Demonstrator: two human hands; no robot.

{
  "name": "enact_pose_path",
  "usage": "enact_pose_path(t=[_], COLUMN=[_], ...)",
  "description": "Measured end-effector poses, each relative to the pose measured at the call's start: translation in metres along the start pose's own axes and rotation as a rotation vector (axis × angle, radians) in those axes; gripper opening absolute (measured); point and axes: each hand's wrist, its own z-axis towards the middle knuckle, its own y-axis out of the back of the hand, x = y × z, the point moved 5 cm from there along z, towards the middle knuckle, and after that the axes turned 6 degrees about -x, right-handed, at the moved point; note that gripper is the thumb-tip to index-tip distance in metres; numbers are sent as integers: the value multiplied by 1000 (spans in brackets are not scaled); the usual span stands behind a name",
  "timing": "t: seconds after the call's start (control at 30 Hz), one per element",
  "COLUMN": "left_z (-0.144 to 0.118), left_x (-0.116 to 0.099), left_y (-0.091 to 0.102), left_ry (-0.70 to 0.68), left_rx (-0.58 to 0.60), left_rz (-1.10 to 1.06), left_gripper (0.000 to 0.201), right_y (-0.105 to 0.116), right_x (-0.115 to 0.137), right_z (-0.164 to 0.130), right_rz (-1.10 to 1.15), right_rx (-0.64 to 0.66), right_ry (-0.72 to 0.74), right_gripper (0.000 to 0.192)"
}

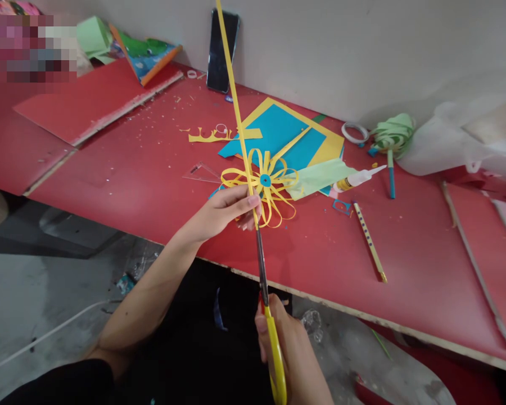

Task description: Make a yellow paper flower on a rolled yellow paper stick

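Note:
My left hand (231, 208) pinches a long, narrow yellow paper strip (234, 90) near its lower end; the strip rises up past the top of the view. In my right hand (287, 337) are scissors (274, 349) with yellow handles, their dark blades pointing away from me at the strip's lower end. The blades look nearly closed together. Just beyond my left fingers lies a paper flower (265, 180) of looped yellow strips with a round blue centre. My left hand partly covers its near-left loops.
Blue and yellow paper sheets (290, 138) lie behind the flower. A glue bottle (354, 179), a pencil (370, 242) and a tape roll (355, 133) are to the right. A phone (222, 50) leans on the wall. A clear set square (200, 172) and a green paper rose (392, 135) rest on the red table (143, 174).

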Motion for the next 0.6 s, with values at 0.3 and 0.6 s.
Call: enact_pose_path(t=[0.3,0.6], left_z=[1,1], left_x=[0,-1], left_y=[0,0], left_ry=[-7,7], left_rx=[-6,2], left_rz=[4,-12], left_gripper=[26,27], right_y=[-7,-7], right_x=[-10,-9], right_z=[-3,-2], right_rz=[-8,4], right_rx=[-35,-33], right_ry=[1,-12], right_gripper=[31,34])
